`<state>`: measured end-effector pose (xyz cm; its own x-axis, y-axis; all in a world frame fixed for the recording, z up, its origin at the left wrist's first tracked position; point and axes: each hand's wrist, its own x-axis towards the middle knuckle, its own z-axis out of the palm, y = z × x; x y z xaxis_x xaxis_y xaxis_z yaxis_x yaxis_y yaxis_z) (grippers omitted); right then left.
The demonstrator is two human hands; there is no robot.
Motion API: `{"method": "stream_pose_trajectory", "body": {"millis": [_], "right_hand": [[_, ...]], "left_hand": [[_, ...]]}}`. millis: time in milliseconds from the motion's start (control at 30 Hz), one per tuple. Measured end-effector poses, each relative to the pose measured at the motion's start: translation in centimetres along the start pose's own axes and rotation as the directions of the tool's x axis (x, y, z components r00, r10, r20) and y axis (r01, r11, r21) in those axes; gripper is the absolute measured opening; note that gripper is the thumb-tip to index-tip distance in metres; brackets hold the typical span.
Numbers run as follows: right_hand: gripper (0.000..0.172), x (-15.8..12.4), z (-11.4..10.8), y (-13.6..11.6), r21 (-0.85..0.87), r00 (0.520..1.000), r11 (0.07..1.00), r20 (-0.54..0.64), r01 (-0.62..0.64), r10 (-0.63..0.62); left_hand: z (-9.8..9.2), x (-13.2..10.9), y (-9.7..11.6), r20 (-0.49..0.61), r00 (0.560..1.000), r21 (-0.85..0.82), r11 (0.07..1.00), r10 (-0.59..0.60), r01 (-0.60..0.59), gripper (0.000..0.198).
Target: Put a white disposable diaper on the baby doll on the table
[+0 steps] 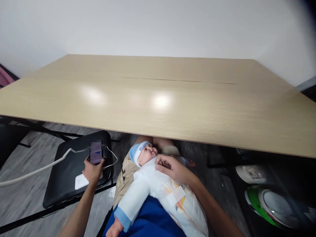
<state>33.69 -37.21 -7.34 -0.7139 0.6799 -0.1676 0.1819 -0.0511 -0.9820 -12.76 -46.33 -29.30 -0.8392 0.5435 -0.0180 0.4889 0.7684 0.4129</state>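
Note:
A baby doll (158, 184) lies across my lap, its head toward the table. It wears a blue and white cap (138, 153) with "Happy" on it, a white top with blue cuffs and a printed diaper or bottoms. On the doll's chest rests my right hand (170, 168), fingers curled in and thumb close to them; whether they pinch anything is hidden. Off to the left, my left hand (93, 172) grips a phone (95, 153) with its screen lit, above a black folding chair (64, 164).
A wide wooden table (148, 95) stands ahead against a white wall. White cables (37, 176) run to the chair, where a white flat device (81, 181) lies. At lower right, a green and white round object (266, 204) and a white item (250, 173) sit on something dark.

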Motion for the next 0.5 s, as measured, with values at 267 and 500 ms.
{"method": "stream_pose_trajectory", "body": {"millis": [267,500], "right_hand": [[0.038,0.10,0.05,-0.24,0.002,1.000,1.000,-0.004,-0.010,0.010],[0.040,0.07,0.04,-0.20,0.006,1.000,1.000,-0.003,-0.017,0.017]], "left_hand": [[-0.13,-0.05,0.03,0.005,1.000,-0.008,1.000,0.004,-0.004,0.099],[-0.24,-0.21,0.21,0.003,1.000,-0.006,1.000,0.004,-0.004,0.098]]}}
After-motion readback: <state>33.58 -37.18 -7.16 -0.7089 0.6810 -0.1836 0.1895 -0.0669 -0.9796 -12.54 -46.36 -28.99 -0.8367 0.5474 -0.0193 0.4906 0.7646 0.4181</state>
